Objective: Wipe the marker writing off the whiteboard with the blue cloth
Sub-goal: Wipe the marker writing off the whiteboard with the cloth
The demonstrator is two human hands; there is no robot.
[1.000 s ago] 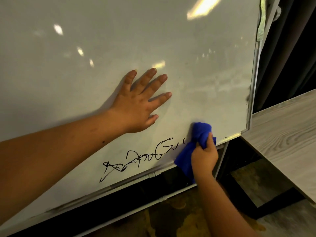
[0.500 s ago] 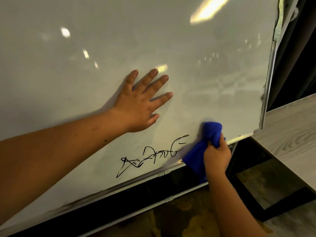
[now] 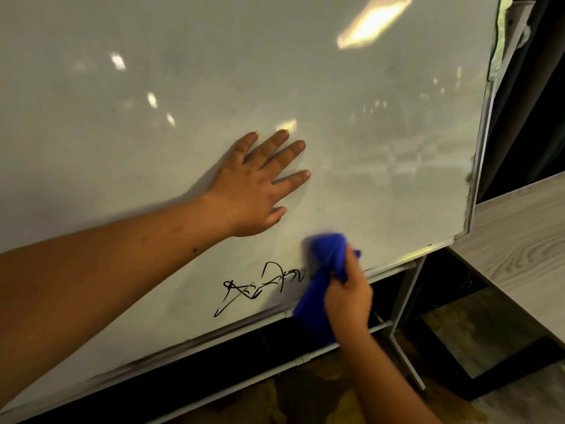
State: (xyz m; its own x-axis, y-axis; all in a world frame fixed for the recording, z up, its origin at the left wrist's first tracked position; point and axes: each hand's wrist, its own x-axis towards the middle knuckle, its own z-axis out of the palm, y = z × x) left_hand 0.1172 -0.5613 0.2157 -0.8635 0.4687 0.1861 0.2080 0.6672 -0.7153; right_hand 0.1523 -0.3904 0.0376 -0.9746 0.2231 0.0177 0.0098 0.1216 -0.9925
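Leftward along the bottom of the board, the blue cloth (image 3: 327, 264) has been carried since the earlier frames, and the right end of the marker writing (image 3: 260, 286) has been rubbed away; only the left portion of the scrawl is left.

Nearest the camera, the right forearm is raised from below, and the right hand (image 3: 347, 298) is closed around the bunched cloth, its fingers (image 3: 351, 261) clamped on the fabric. The upper wad is pressed to the whiteboard (image 3: 214, 71) just at the right end of the remaining ink, while a loose tail hangs down past the lower frame. Just above and to the left, the left arm is stretched across the view and the left hand (image 3: 253, 194) is laid flat on the board with fingers spread apart, holding nothing, seemingly to steady the panel.

The step in hand is judged to be the wipe across the remaining strokes. It would best be done with firm, even pressure kept on the wad, the stroke carried leftward past the lowest tail of the writing, and the hanging corner kept from snagging on the frame. The brace should be kept above the wiping path.

Farther right, a pale wooden tabletop (image 3: 526, 234) is seen beside the board.
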